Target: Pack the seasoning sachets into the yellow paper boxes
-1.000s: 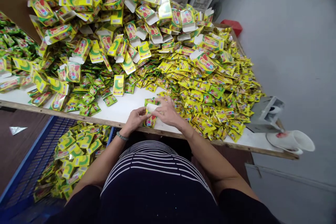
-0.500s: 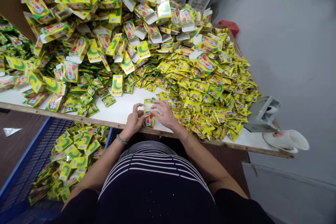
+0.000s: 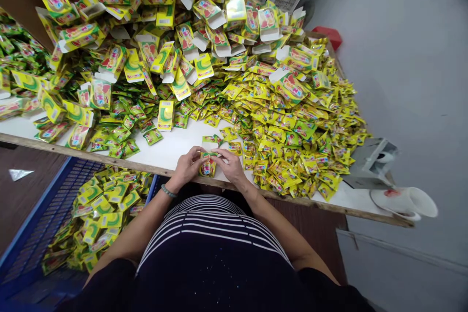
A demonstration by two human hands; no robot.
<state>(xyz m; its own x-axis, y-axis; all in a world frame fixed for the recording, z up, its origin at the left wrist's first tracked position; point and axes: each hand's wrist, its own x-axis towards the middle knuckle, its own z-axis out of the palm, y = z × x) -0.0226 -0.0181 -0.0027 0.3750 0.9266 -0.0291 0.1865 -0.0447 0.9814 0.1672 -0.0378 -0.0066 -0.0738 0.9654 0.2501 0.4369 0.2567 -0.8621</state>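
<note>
In the head view, the left hand (image 3: 187, 168) and right hand (image 3: 231, 168) grasped a small yellow-and-green printed cardboard box (image 3: 207, 167) from either side, near its upper end. It was at the near edge of the flat white surface (image 3: 173, 148), left of a heap of small shiny yellow packets (image 3: 288, 151). A blue plastic crate (image 3: 36, 222) held similar boxes below.

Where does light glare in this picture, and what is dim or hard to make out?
Head view: glare whitens one glossy yellow cardboard box near the top; head view: the blue plastic mesh crate darkens toward the bottom left; head view: the finer print on the small yellow cardboard carton between the left hand and right hand is too small to read.
</note>
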